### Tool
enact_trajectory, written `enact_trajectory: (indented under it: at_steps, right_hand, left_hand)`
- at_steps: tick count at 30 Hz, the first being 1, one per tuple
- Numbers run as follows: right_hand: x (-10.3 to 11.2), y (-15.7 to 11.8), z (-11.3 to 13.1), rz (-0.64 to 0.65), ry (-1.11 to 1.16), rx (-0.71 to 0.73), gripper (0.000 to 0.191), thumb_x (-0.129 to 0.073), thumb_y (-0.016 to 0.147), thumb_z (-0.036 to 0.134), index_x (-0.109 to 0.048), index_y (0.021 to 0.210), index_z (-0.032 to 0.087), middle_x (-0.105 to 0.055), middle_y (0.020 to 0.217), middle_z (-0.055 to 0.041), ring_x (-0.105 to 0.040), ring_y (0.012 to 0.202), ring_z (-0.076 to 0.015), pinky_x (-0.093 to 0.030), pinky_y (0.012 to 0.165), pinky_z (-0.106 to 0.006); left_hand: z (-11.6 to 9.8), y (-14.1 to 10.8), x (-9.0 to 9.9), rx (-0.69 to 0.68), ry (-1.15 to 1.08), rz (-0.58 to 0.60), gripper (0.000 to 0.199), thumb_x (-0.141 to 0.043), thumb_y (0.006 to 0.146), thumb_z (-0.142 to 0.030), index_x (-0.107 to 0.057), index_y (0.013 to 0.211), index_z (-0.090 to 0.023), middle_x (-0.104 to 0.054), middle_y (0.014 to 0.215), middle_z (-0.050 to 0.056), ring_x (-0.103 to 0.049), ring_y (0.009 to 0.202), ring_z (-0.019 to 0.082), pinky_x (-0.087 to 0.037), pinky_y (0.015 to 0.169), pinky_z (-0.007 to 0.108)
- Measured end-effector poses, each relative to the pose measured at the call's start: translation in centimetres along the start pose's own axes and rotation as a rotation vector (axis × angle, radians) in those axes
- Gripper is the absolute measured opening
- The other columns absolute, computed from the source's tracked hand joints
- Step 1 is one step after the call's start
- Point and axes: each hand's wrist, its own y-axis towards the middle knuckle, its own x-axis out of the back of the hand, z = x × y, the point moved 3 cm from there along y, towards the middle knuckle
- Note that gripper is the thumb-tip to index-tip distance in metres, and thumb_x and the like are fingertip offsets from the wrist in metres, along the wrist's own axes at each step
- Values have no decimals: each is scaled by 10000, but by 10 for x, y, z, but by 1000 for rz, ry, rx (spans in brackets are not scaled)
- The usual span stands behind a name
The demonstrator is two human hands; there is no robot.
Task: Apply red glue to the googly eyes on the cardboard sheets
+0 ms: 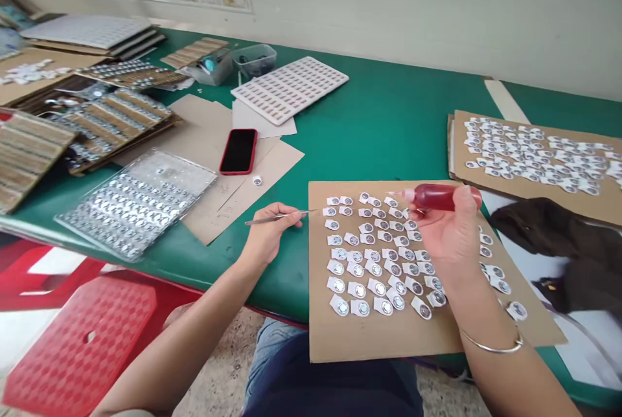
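Partly hiding discs (pixel 414 236), right fingers (pixel 465 202) grip a red bottle (pixel 437 197); left fingers (pixel 292 216) pinch a metal tool (pixel 262 219).

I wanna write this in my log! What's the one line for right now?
left hand: holds thin metal tool | right hand: holds red bottle over cardboard | on cardboard: small white pieces with silvery discs
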Motion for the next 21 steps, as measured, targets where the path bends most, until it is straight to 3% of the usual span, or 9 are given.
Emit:
enact_trajectory:
  at_steps: [14,21]
  right_hand:
    - [-1,-3,6,-35,72,-28,396,-531,780,582,-596,736,193,-614,584,-15,-630,575,-170,-435,455,-252]
    - [0,-1,10,-52,67,-53,399,-522,774,603,-563,735,209,-589,607,4,-616,571,-137,-389,426,-223]
  left_hand:
    - [12,-45,-14,109,-146,35,212,-799,605,-257,-628,660,-142,-692,680,55,-644,690,158,-472,740,279]
    - [11,-49,-18,147,-128,27,226,-814,572,-250,-631,647,-143,-695,676,68,-655,721,180,-481,763,291]
